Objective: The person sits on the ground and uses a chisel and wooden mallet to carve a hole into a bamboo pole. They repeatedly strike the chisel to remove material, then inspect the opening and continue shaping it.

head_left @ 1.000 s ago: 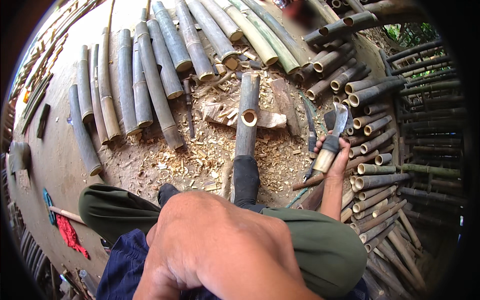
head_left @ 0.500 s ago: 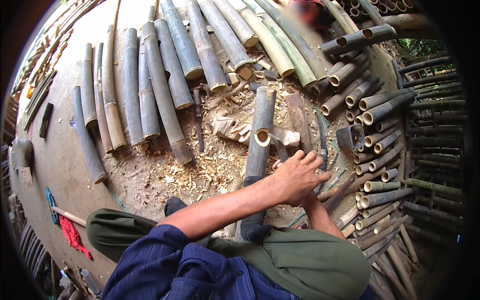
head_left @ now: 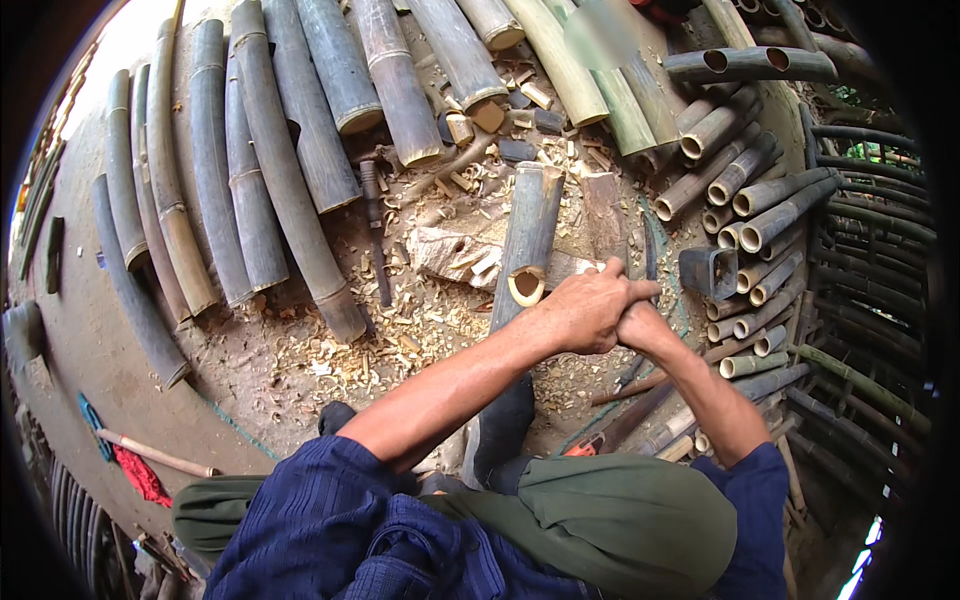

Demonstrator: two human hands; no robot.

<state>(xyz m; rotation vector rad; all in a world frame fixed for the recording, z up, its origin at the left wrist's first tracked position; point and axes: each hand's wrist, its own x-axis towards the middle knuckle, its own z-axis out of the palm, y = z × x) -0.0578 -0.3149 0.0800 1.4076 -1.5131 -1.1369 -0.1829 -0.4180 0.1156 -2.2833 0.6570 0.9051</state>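
Observation:
A grey bamboo tube (head_left: 530,220) slants up from my dark-covered foot (head_left: 505,418), its upper part over a pale wooden block (head_left: 445,255). An oval hole with a pale, freshly cut rim (head_left: 526,288) opens in its side. Just right of the hole is my left hand (head_left: 583,310), its fingers closed and overlapping the right. My right hand (head_left: 640,325) is closed too, pressed against the left one. Whatever they grip is hidden by the fingers; no blade shows between them.
Pale shavings (head_left: 390,345) cover the ground around the block. Long bamboo poles (head_left: 270,170) lie in a row at the far left. Cut tubes (head_left: 765,225) are stacked at right, beside a dark square container (head_left: 708,272). A narrow tool (head_left: 375,225) lies left of the block.
Both hands have come closer together, and my right forearm has swung out to the right. The curved blade seen at the hole's edge is now out of sight. The view has shifted.

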